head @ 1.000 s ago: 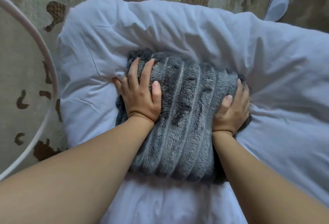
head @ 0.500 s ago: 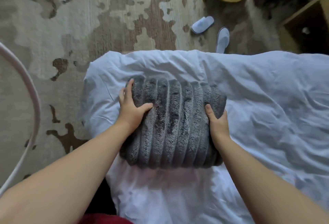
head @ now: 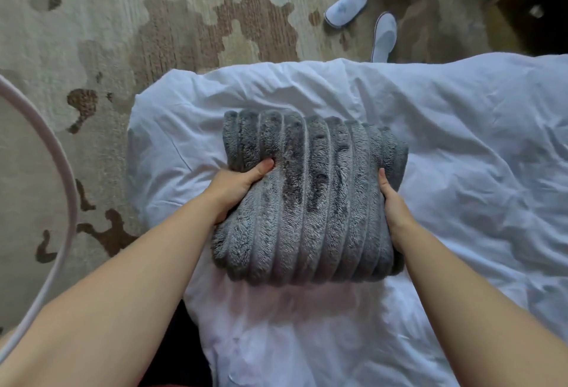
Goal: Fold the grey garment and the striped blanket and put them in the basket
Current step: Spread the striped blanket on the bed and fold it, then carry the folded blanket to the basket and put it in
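Blanket: the thick grey plush blanket with raised stripes (head: 310, 199) is folded into a squat block and sits on the rumpled white duvet (head: 461, 147), near the bed's left corner

Left hand: the left hand (head: 238, 185) clamps the block's left edge, thumb pressed into the pile on top and the fingers tucked out of sight beneath or behind the fold

Right hand: the right hand (head: 395, 207) is pressed flat along the right edge, thumb up the side; the fingers are hidden, so how far they wrap under cannot be told

Why held so: a hand on each flank probably keeps the stacked layers from sliding apart (plush this bulky tends to spring open) and readies the whole block for one lift

Basket: the pale curved hoop (head: 66, 184) over the patterned beige carpet (head: 153, 33) at far left is likely its rim, well apart from the blanket; the rest is out of frame

Grey garment: not seen in this view

Also there: two white slippers (head: 345, 8) on the carpet beyond the bed

Change from a second ago: both palms then lay on top, pressing the fold down; half a second ago they had slid toward the sides; now they grip lower on the flanks, and the view has pulled back

Judged stage: folding looks done, carrying to the basket not yet begun
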Demonstrator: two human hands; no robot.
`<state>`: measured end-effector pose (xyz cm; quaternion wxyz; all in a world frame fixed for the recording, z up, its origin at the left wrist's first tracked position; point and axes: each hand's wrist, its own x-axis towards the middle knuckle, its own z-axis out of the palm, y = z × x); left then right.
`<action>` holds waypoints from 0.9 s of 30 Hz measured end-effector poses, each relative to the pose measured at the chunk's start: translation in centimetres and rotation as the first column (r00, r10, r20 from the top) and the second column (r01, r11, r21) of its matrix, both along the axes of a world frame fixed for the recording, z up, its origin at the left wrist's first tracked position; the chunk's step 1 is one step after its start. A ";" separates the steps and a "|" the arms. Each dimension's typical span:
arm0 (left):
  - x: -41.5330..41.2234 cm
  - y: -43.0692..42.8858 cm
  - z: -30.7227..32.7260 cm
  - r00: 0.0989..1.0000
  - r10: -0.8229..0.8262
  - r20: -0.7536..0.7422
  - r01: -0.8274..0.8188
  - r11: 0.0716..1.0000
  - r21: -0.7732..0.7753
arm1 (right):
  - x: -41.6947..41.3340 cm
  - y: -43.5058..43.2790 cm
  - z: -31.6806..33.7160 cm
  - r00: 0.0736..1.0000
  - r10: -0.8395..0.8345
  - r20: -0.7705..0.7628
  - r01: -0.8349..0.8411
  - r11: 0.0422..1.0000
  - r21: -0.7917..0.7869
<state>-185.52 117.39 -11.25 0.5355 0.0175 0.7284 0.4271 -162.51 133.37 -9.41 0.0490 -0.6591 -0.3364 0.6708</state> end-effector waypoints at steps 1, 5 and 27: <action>-0.2 0.1 -0.4 0.999 0.001 0.044 -0.002 1.000 0.011 | -0.1 0.1 0.0 0.999 -0.022 -0.028 0.022 1.000 -0.017; -1.5 0.5 -1.0 0.961 -0.007 0.277 -0.014 0.997 0.075 | -0.2 -0.2 1.1 0.993 -0.057 -0.099 0.048 0.995 -0.087; -20.3 -7.3 22.9 0.962 -0.230 0.145 0.154 0.902 0.404 | -12.1 -14.2 23.8 0.941 -0.164 -0.296 0.197 0.977 0.085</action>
